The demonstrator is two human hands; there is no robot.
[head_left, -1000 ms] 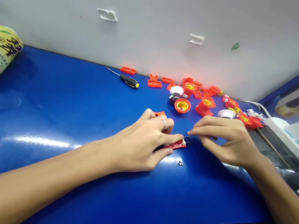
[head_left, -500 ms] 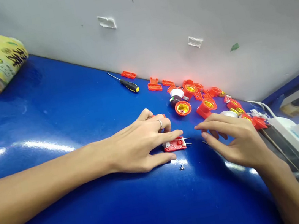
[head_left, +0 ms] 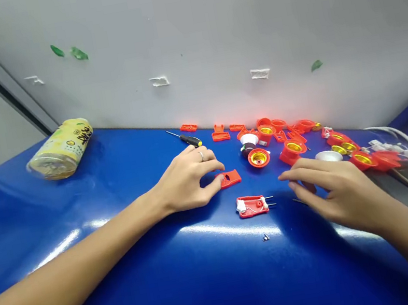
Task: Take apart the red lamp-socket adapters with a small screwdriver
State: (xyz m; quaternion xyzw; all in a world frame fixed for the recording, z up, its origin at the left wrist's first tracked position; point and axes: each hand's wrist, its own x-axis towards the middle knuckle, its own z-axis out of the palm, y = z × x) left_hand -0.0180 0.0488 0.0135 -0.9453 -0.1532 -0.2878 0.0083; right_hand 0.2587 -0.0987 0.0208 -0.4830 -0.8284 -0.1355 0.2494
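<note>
My left hand [head_left: 196, 177], with a ring on one finger, has its thumb and fingers apart at the left end of a flat red plastic cover [head_left: 231, 178]. The thumb tip overlaps that end; whether it touches, I cannot tell. Below the cover lies an open red plug half [head_left: 255, 207] with a white piece inside and two metal pins pointing right. My right hand [head_left: 329, 191] hovers to the right of the pins, fingers loosely bent and apart. A thin dark object [head_left: 299, 202] shows beneath its thumb. Small screws [head_left: 265, 237] lie nearer the front edge.
A screwdriver [head_left: 190, 140] lies near the wall beside red plastic pieces [head_left: 220, 134]. Several red lamp sockets [head_left: 258, 158] are heaped behind my right hand. A yellow-labelled bottle [head_left: 63, 148] lies at the back left; a white cable [head_left: 392, 132] runs at the right.
My left hand has moved off the plug half to the red cover behind it, leaving the plug half uncovered. The right hand stays beside the pins. The camera view has shifted.
</note>
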